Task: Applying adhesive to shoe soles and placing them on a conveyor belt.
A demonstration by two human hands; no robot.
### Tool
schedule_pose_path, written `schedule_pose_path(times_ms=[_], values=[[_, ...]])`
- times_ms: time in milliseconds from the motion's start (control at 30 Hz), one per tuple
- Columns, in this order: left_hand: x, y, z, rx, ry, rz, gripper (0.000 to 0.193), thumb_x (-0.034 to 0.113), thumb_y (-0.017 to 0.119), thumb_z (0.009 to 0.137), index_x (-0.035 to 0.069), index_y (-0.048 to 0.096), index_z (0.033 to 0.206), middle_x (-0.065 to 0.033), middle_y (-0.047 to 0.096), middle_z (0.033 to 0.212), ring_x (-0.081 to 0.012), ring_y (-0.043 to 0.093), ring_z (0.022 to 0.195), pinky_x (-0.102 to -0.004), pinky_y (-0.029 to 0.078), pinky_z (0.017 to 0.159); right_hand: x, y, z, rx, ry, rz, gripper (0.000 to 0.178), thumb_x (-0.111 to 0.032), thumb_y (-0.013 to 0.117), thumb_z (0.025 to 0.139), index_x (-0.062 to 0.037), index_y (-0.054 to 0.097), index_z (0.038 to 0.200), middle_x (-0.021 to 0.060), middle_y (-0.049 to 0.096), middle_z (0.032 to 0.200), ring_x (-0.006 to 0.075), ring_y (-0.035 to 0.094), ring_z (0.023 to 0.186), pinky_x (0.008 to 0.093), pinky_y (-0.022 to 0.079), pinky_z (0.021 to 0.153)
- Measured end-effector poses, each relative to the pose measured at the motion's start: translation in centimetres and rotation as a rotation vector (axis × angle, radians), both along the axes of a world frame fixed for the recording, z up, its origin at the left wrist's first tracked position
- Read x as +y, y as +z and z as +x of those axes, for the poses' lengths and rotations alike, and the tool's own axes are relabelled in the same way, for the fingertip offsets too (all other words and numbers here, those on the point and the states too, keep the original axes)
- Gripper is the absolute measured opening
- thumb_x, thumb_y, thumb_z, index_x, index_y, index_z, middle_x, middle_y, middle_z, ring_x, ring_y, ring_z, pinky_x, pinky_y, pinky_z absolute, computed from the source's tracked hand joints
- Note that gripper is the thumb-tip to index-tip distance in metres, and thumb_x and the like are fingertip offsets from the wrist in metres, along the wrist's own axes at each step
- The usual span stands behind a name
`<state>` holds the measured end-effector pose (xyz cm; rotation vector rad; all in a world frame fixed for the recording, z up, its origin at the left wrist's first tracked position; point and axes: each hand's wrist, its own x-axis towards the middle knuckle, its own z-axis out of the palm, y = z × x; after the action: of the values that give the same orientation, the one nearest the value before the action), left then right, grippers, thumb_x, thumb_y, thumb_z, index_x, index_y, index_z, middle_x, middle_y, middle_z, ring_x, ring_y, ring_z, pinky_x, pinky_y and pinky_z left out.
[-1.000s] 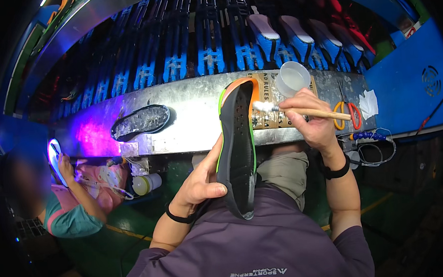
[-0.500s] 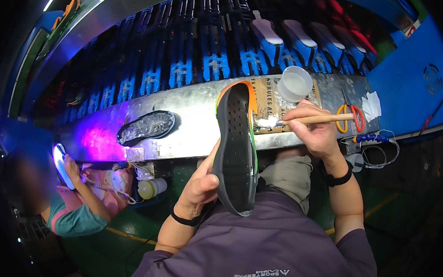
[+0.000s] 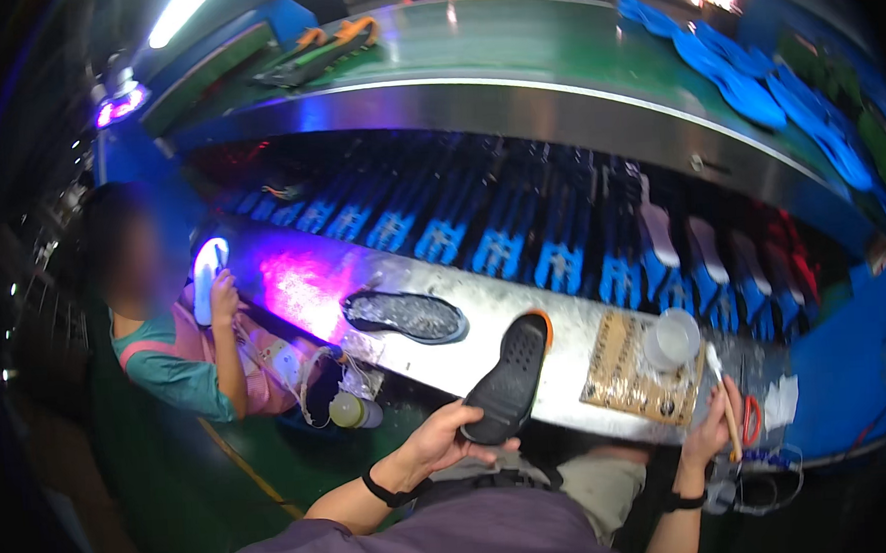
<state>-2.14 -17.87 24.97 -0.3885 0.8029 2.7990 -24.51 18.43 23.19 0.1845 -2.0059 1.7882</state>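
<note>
Shifted past the round translucent tub [image 3: 673, 339] on brown cardboard [image 3: 613, 370], the right hand [image 3: 711, 426] is gripping a wooden brush [image 3: 734, 437], the left [image 3: 443, 438] a black sole [image 3: 508, 378].

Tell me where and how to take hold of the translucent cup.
Grip the cup by its outer wall just below the rim, probably best from its left. Its round body suits curled fingers, and its open mouth should stay level. Bare cardboard lies to its left, while the brush in the right hand is close on its right.
</note>
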Motion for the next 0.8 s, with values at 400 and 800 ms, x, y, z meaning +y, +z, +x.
schedule_pose_path(times_ms=[400,800], values=[[-15.5,20.4,-8.9,0.469,0.12,-0.644,0.053,0.034,0.049,0.091,-0.015,0.064,0.103,-0.0299,0.069,0.084,-0.0409,0.07,0.064,-0.0426,0.055,0.047,2.6,-5.7,-1.8,-0.026,-0.103,0.17,0.036,-0.02,0.05,0.109,0.0056,0.057,0.133,0.0127,0.062,0.128,0.022,0.059,0.114,0.0342,0.047,0.1],[-36.6,28.2,-25.5,0.091,1.28,-1.41,0.042,0.014,0.052,0.095,-0.007,0.061,0.131,-0.0282,0.07,0.115,-0.0397,0.072,0.105,-0.046,0.061,0.09,1.8,-5.6,-1.4,-0.066,-0.126,0.283,0.029,-0.012,0.052,0.105,0.0082,0.061,0.124,0.0176,0.065,0.121,0.0283,0.061,0.111,0.039,0.046,0.1]])
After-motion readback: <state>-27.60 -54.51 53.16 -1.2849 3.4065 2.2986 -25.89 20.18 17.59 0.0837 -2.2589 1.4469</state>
